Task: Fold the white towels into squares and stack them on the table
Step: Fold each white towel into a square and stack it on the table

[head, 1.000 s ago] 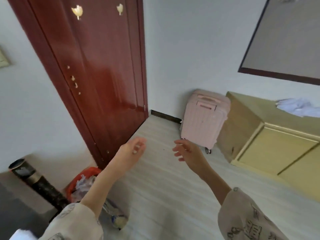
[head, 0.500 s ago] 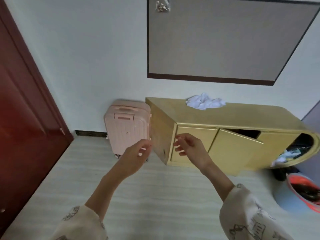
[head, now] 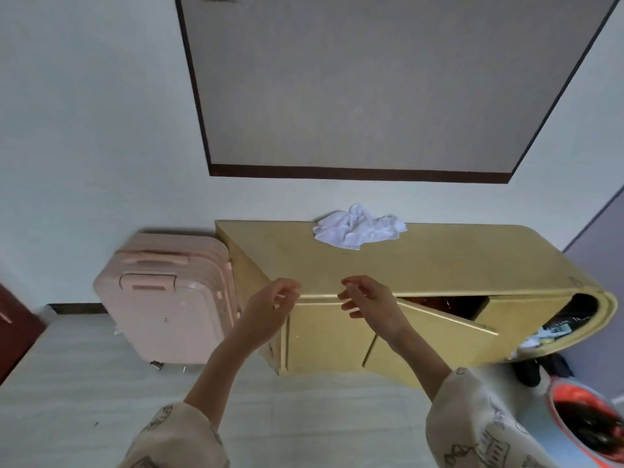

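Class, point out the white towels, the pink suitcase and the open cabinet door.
white towels [head: 358, 230], head view, middle of the crumpled heap.
pink suitcase [head: 169, 312], head view, front shell.
open cabinet door [head: 435, 346], head view, door face.

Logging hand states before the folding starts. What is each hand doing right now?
Left hand: open, fingers loosely curled, holding nothing.
Right hand: open, fingers loosely curled, holding nothing.

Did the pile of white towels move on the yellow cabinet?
No. The white towels lie crumpled at the back edge of the cabinet top, below the wall board, as before; only the camera turned.
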